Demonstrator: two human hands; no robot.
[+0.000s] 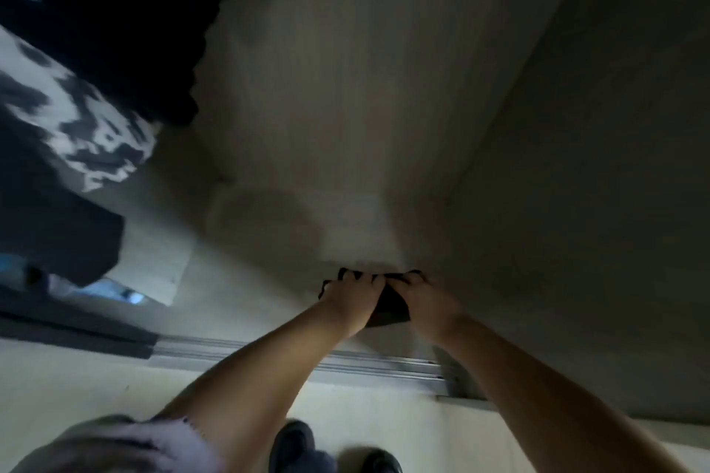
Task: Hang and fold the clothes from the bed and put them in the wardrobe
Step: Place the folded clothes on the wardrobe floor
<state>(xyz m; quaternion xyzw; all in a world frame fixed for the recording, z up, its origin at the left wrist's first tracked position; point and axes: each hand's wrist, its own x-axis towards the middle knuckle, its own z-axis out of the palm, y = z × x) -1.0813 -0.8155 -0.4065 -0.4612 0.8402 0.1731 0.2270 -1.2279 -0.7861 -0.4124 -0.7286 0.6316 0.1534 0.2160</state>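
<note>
Head view only: both arms are being extended into the wardrobe (384,88), and a small dark folded garment (388,305) is being held low against the wardrobe floor, close to the right side wall (595,127). The left hand (351,296) is being curled over the garment's left edge, the fingers clamped on the cloth; the right hand (426,298) is being closed over its right edge in the same manner, the two hands nearly touching. Whether the garment is already resting on the floor cannot be told; the frame is dim and blurred. Hanging clothes (84,88), dark and patterned, are being seen at the left, well apart from the hands. The sliding-door track (345,359) is being crossed by both forearms, and shoes (292,445) are being seen just outside it. Judgement: the placing step is being carried out. For a good result, the fold is to be kept flat while being lowered, the edges squared toward the side wall, and both grips released together so nothing is dragged open.
</note>
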